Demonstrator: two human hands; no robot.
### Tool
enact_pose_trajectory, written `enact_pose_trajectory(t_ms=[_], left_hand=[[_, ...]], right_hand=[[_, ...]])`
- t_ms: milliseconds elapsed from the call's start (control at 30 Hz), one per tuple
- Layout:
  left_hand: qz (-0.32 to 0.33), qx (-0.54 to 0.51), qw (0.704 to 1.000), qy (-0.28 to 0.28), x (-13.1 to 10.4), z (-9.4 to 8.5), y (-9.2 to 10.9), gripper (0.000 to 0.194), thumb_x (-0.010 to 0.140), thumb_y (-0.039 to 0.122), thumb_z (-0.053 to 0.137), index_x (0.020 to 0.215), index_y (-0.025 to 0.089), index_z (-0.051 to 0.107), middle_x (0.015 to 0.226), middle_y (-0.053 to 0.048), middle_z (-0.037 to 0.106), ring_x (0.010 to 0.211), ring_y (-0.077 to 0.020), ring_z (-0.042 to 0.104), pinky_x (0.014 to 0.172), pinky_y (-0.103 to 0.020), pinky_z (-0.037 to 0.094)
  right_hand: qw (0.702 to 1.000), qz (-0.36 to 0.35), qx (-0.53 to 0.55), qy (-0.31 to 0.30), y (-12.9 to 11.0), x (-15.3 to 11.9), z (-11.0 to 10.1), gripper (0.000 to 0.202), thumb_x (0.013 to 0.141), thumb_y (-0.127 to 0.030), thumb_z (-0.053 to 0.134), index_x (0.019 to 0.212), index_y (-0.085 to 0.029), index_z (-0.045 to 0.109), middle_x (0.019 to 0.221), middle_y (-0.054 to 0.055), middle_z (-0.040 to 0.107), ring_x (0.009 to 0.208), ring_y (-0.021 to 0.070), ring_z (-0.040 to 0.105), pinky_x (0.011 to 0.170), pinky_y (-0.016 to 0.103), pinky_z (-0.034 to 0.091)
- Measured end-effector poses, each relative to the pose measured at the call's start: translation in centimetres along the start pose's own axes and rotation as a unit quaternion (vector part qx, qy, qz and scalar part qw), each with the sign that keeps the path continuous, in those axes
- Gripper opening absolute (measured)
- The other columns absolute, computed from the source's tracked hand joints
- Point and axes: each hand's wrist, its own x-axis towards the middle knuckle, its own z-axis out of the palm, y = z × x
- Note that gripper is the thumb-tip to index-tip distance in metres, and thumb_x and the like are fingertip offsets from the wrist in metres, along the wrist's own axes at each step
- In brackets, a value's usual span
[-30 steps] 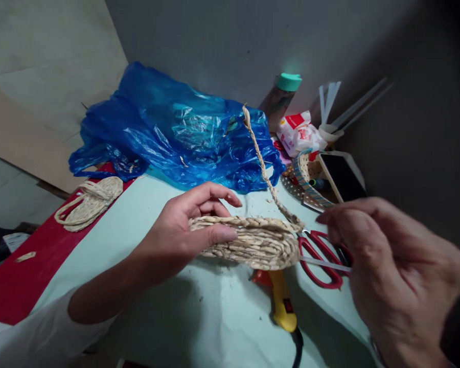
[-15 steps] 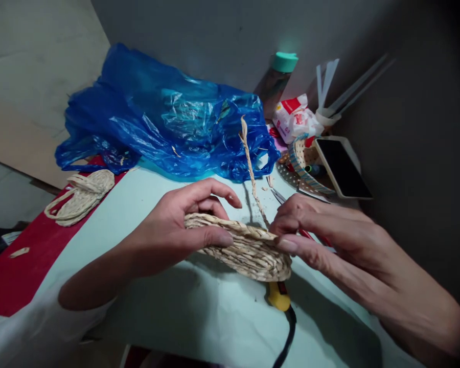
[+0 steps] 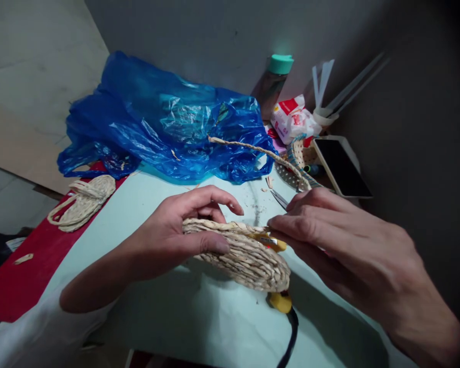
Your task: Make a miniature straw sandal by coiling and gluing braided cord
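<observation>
A flat oval coil of braided straw is tilted over the pale green tabletop. My left hand grips its left end, thumb on the near face and fingers behind. My right hand pinches the braid at the coil's upper right edge. From this hand the loose straw braid arcs up and left, its tip in front of the blue bag. Behind and below the coil lies a yellow tool with a black cord, partly hidden.
A crumpled blue plastic bag lies at the back. Scissors are beside my right hand. Farther right are a phone, a small basket, a tissue pack and a bottle. A straw bundle rests on red cloth at left.
My right hand has drawn the braid away from the coil's edge to the right. The loose braid has swung from upright to leaning left, and more of the yellow tool shows.
</observation>
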Motion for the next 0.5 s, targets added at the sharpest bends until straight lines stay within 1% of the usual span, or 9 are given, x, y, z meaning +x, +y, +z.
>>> enact_pose_trajectory(t_ms=[67, 133, 233, 300, 400, 500], left_hand=[[0.004, 0.006, 1.000, 0.008, -0.04, -0.07, -0.19, 0.025, 0.073, 0.020, 0.082, 0.096, 0.026, 0.076, 0.084, 0.000, 0.070, 0.074, -0.0152, 0.066, 0.067, -0.020, 0.055], [0.006, 0.009, 1.000, 0.014, -0.04, -0.15, -0.43, 0.025, 0.073, 0.022, 0.082, 0.098, 0.028, 0.077, 0.085, 0.000, 0.070, 0.074, -0.0149, 0.066, 0.067, -0.020, 0.055], [0.013, 0.012, 1.000, 0.026, -0.05, -0.25, -0.57, 0.025, 0.074, 0.021, 0.082, 0.097, 0.029, 0.077, 0.086, 0.001, 0.070, 0.073, -0.0141, 0.065, 0.067, -0.019, 0.054], [0.023, 0.014, 0.999, 0.032, -0.09, -0.25, -0.40, 0.024, 0.073, 0.020, 0.082, 0.095, 0.029, 0.078, 0.086, 0.001, 0.071, 0.073, -0.0136, 0.065, 0.067, -0.018, 0.054], [0.045, 0.032, 0.997, 0.049, -0.22, -0.22, 0.01, 0.022, 0.073, 0.020, 0.083, 0.092, 0.029, 0.079, 0.088, 0.001, 0.073, 0.076, -0.0146, 0.065, 0.070, -0.019, 0.053], [0.050, 0.061, 0.995, 0.066, -0.33, -0.21, 0.26, 0.018, 0.074, 0.021, 0.082, 0.090, 0.028, 0.080, 0.090, 0.000, 0.075, 0.079, -0.0172, 0.066, 0.072, -0.021, 0.053]], right_hand=[[0.999, -0.033, -0.040, 0.009, -0.09, -0.05, 0.11, 0.013, 0.096, -0.008, 0.058, 0.104, -0.018, 0.058, 0.087, 0.004, 0.064, 0.086, 0.0199, 0.054, 0.080, 0.036, 0.046], [0.995, -0.062, -0.072, 0.022, -0.27, -0.01, 0.13, 0.014, 0.096, -0.005, 0.055, 0.106, -0.015, 0.057, 0.091, 0.007, 0.067, 0.093, 0.0226, 0.054, 0.086, 0.041, 0.045], [0.991, -0.094, -0.094, 0.025, -0.49, 0.01, 0.04, 0.017, 0.097, -0.003, 0.049, 0.109, -0.012, 0.056, 0.088, 0.009, 0.067, 0.095, 0.0243, 0.054, 0.086, 0.041, 0.044], [0.992, -0.087, -0.092, 0.013, -0.48, -0.08, 0.05, 0.015, 0.098, -0.005, 0.050, 0.108, -0.013, 0.056, 0.086, 0.007, 0.065, 0.092, 0.0234, 0.054, 0.083, 0.041, 0.044], [0.996, -0.049, -0.074, -0.001, -0.36, -0.27, 0.28, 0.013, 0.098, -0.006, 0.051, 0.107, -0.014, 0.055, 0.081, 0.004, 0.058, 0.082, 0.0193, 0.050, 0.073, 0.037, 0.041], [0.998, -0.025, -0.063, 0.009, -0.44, -0.29, 0.57, 0.015, 0.097, -0.004, 0.049, 0.108, -0.014, 0.053, 0.079, 0.003, 0.052, 0.073, 0.0160, 0.045, 0.068, 0.033, 0.039]])
